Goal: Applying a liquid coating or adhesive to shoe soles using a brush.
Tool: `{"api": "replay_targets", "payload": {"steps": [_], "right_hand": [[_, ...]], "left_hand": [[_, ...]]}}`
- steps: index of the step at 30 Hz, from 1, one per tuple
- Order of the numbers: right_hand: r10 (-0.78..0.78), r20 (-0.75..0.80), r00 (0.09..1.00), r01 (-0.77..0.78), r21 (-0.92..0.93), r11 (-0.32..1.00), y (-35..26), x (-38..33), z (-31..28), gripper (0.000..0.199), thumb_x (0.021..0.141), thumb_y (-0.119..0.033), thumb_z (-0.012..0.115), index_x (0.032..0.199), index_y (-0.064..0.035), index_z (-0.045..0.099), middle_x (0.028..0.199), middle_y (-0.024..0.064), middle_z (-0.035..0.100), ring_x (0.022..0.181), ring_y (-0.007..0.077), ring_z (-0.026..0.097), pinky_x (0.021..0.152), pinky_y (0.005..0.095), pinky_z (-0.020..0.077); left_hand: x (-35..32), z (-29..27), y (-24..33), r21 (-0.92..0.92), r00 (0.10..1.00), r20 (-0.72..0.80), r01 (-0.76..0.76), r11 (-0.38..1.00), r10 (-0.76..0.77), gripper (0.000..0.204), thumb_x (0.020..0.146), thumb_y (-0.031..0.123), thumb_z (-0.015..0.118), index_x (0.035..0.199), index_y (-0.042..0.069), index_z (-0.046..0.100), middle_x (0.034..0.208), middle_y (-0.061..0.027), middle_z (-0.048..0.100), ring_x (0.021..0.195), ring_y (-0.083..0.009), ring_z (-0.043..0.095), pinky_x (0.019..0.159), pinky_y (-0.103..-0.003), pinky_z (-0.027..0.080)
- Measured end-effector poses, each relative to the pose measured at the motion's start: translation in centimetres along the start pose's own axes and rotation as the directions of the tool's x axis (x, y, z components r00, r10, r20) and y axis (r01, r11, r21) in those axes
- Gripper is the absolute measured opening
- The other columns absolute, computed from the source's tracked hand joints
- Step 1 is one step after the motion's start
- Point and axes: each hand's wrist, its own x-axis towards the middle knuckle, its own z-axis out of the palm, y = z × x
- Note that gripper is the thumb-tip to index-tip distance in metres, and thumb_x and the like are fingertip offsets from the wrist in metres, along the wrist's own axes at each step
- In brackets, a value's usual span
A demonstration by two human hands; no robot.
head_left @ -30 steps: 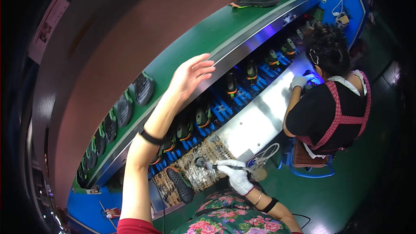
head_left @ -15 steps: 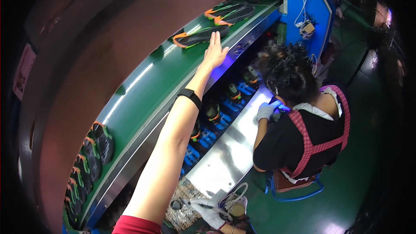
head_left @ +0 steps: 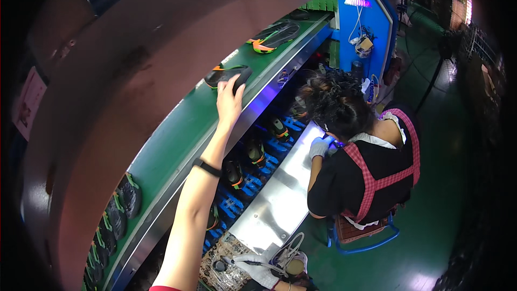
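My left hand (head_left: 230,99), bare, with a dark band on the wrist, reaches up over the green conveyor belt (head_left: 180,121). Its fingers and thumb close on the near end of a black shoe sole (head_left: 214,77) with orange and green edging. The hand covers part of that sole, which still lies at the belt. Farther along the belt sit more soles of the same kind (head_left: 277,35). My right hand does not show.
A brown curved housing (head_left: 129,48) overhangs the belt's left side. Several soles (head_left: 128,196) line the near end. A seated co-worker (head_left: 366,167) bends over a metal shelf (head_left: 269,205) beside shoes on a lower line. Another person's gloved hand (head_left: 258,272) holds a thin tool at the bottom.
My left hand has gone from stretched fingers beside the sole to a grip on its end. The view has shifted, and the nearer sole appears lower and farther left.
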Motion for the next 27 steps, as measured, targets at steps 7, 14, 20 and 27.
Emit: {"api": "replay_targets", "payload": {"steps": [7,14,20,27], "right_hand": [[-0.084,0.101,0.991,0.091,-0.064,0.994,-0.4,-0.7,2.3,0.019,0.094,-0.009,0.081,0.112,-0.0020,0.082,0.112,0.0078,0.081,0.103,0.0132,0.074,0.095,0.0274,0.0586],[0.031,0.001,1.000,-0.031,0.011,0.999,-1.1,-1.9,3.6,0.020,0.096,-0.010,0.079,0.115,-0.0034,0.082,0.108,0.0029,0.081,0.095,0.0081,0.070,0.086,0.0238,0.0561],[-0.119,-0.065,0.991,0.123,0.049,0.991,-4.2,-2.8,5.5,0.020,0.096,-0.005,0.076,0.115,-0.0011,0.081,0.111,0.0081,0.081,0.098,0.0135,0.074,0.089,0.0271,0.0595],[-0.243,0.278,0.929,0.195,0.190,0.962,-10.1,-5.5,12.0,0.030,0.095,-0.002,0.076,0.125,0.0033,0.075,0.126,0.0158,0.076,0.118,0.0222,0.071,0.104,0.0365,0.0569]], "left_hand": [[-15.1,-19.6,-0.3,-0.730,0.960,0.099,0.249,0.637,-0.262,0.038,0.101,0.006,0.067,0.137,0.003,0.054,0.140,-0.0128,0.056,0.115,-0.0294,0.070,0.102,-0.041,0.057],[-31.3,-40.5,0.5,-0.021,0.922,-0.356,0.153,0.988,-0.150,0.033,0.092,0.020,0.065,0.116,0.004,0.051,0.126,-0.0162,0.063,0.126,-0.0293,0.056,0.118,-0.047,0.035],[-40.9,-53.7,-0.6,0.197,0.865,-0.472,0.289,0.937,-0.168,0.047,0.107,0.037,0.064,0.141,0.005,0.061,0.136,-0.0225,0.065,0.113,-0.0385,0.066,0.101,-0.051,0.053],[-49.5,-50.1,1.2,-0.491,0.266,0.187,0.859,0.145,-0.946,0.030,0.102,0.032,0.070,0.110,0.003,0.074,0.105,-0.0064,0.072,0.094,-0.0177,0.066,0.086,-0.034,0.055]]}}
